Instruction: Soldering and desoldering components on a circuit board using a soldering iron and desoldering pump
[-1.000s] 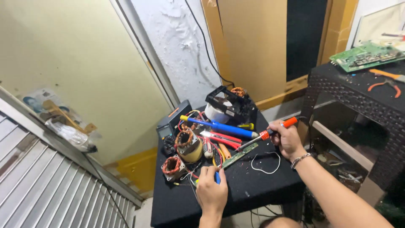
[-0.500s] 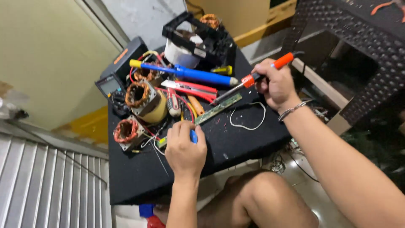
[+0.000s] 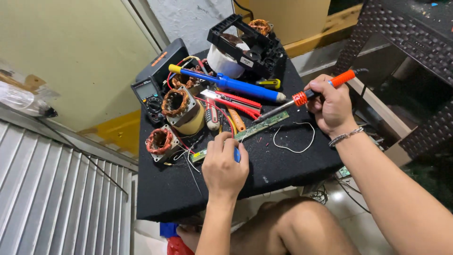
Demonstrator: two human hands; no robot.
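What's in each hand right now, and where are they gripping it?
The right hand holds a soldering iron by its orange handle, tip on the narrow green circuit board. The left hand grips a small blue tool, mostly hidden in the fist.

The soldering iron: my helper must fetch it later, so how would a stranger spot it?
On the black table, look at its right side, where the right hand grips the soldering iron. Unlike the blue tool beside it, it has an orange handle and a thin metal tip.

Bare forearms, bare knee, silver chain bracelet (right wrist)
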